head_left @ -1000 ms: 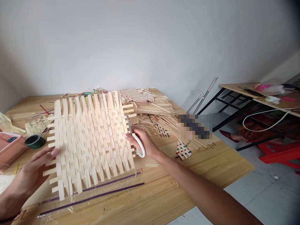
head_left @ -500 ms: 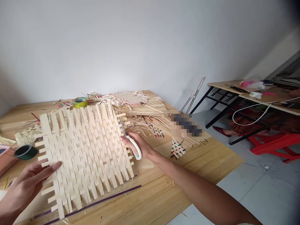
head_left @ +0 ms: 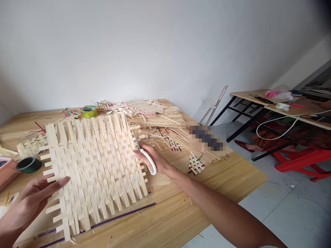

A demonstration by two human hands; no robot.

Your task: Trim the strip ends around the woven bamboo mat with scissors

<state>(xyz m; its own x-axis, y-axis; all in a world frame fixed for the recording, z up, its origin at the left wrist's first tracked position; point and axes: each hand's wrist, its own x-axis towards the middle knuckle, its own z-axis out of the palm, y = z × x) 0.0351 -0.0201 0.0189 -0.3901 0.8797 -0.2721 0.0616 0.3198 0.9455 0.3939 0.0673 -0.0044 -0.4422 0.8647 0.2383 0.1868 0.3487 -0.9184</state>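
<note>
A large woven mat [head_left: 95, 165] of pale bamboo strips lies on the wooden table [head_left: 219, 179]. My left hand [head_left: 33, 198] rests flat on the mat's left edge, fingers spread. My right hand [head_left: 152, 160] grips white-handled scissors [head_left: 143, 153] at the mat's right edge, and their blades point up along the protruding strip ends. Two purple strips [head_left: 124, 215] lie on the table under the mat's near edge.
A dark green tape roll [head_left: 28, 164] and a pink box [head_left: 6, 172] sit at the left. A yellow-green tape roll [head_left: 90, 111], loose bamboo strips [head_left: 162, 120] and small coloured woven samples [head_left: 195, 163] lie behind and to the right. Another table [head_left: 284, 105] and a red stool [head_left: 300, 160] stand at the far right.
The view has shifted, so the mat sits lower and further left in frame. My right hand with the scissors stays at the mat's right edge, and my left hand still presses the left edge.
</note>
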